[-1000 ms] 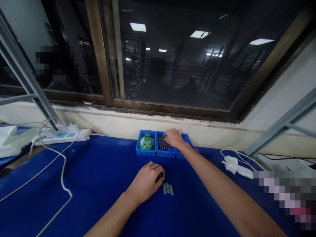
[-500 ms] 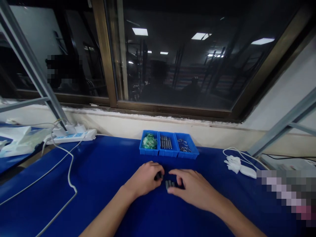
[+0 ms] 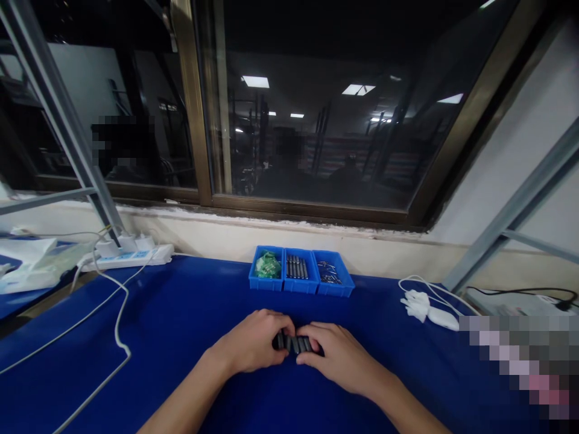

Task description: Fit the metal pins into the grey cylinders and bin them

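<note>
Several short dark grey cylinders stand side by side in a row on the blue tabletop, in two groups close together. My left hand (image 3: pixel 257 342) has its fingers and thumb curled round the left group of cylinders (image 3: pixel 287 343). On the other side, my right hand (image 3: pixel 339 354) pinches the right group of cylinders (image 3: pixel 302 345) between thumb and fingers. The fingertips of both hands almost meet over the row. Part of each group is hidden by the fingers.
Behind the hands are three joined blue bins: a left bin (image 3: pixel 266 284) with green pieces, a middle bin (image 3: pixel 300 288) with dark metallic rods, and a right bin (image 3: pixel 335 290) with small shiny parts. A power strip (image 3: pixel 131 259) and white cables lie left; a white device (image 3: pixel 443 319) lies right.
My right hand has closed on the right group of cylinders. The two hands and their groups have come closer together. The view has shifted slightly.
</note>
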Action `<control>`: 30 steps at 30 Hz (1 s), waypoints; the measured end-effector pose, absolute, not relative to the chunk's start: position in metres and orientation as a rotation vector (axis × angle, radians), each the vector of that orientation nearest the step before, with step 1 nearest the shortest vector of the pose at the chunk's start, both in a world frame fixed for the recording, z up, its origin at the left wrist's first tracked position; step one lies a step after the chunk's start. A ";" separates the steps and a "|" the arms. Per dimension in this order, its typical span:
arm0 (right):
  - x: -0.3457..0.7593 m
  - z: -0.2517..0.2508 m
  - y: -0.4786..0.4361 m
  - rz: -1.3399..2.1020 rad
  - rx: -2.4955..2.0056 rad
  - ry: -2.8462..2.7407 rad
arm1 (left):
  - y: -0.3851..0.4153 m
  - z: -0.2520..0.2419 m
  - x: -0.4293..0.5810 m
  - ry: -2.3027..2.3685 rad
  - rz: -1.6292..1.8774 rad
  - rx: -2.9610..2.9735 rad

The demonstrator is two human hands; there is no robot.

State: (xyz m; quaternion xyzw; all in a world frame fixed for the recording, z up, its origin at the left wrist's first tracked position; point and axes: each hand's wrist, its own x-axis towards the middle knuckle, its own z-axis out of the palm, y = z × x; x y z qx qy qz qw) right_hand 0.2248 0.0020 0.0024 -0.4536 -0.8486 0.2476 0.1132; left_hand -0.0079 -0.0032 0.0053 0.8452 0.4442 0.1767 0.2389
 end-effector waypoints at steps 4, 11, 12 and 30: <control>0.226 -0.002 0.003 0.721 -1.321 -2.433 | -0.003 0.003 -0.006 1.238 0.496 2.328; 0.243 -0.004 0.011 0.879 -1.379 -2.401 | -0.008 -0.002 0.004 1.241 0.467 2.395; 0.244 -0.005 0.012 0.885 -1.375 -2.411 | -0.009 -0.003 0.006 1.250 0.460 2.407; 0.214 0.067 0.173 0.165 -1.583 -2.615 | -0.006 -0.004 0.009 1.301 0.462 2.414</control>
